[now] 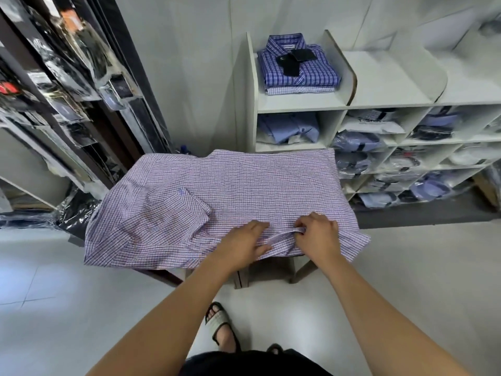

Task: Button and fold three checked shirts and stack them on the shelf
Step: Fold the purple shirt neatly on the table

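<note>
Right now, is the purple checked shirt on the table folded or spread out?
Spread out: the purple checked shirt covers the tabletop, one sleeve lying across it, both hands at its near edge.

A checked shirt (244, 191) lies spread over a small table (301, 267) at the centre, both hands (245, 240) (315, 233) on its near edge, with the shelf unit (349, 104) beyond it to the far right, two folded shirts (298, 69) stacked on its top left section, and bagged garments (67, 90) to the far left.

Single view, head-worn, wide-angle. Looks forward and steeply down from above the table's (295, 270) near edge. Table close; white shelf (301, 103) beyond its far edge; floor (81, 308) below.
</note>
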